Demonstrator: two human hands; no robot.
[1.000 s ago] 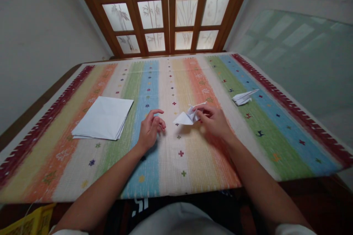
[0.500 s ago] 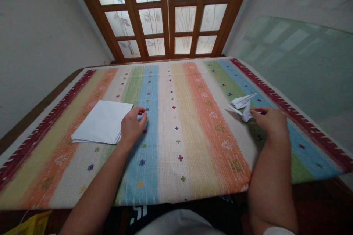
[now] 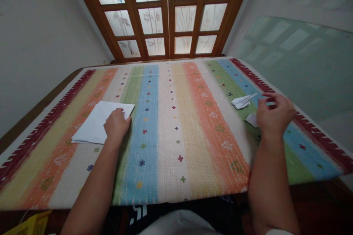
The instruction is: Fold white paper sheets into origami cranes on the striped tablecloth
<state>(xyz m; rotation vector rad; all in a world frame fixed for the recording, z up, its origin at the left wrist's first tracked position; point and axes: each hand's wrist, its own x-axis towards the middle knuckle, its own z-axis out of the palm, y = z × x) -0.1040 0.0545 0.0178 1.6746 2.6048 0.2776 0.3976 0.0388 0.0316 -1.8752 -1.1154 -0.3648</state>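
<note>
A stack of white paper sheets (image 3: 89, 123) lies on the left part of the tablecloth. My left hand (image 3: 117, 126) rests over its right side, with curled fingers touching the top sheet and the thumb a little apart. On the right, a folded white paper piece (image 3: 242, 101), pointed like an origami figure, lies on the green stripe. Nearer to me is a second folded white paper piece (image 3: 250, 119), partly covered by my right hand. My right hand (image 3: 275, 112) hovers just right of both, fingers apart, with nothing seen in them.
A striped tablecloth (image 3: 168, 147) covers the table. Wooden doors with frosted panes (image 3: 168, 11) stand behind the far edge, and a pale glass panel (image 3: 298, 66) leans along the right wall. A yellow packet (image 3: 33, 224) is at the lower left, below the table edge.
My left hand has moved left onto the paper stack. My right hand has let go of a folded paper piece and drawn away to the right and slightly up. The stack has shifted slightly.
</note>
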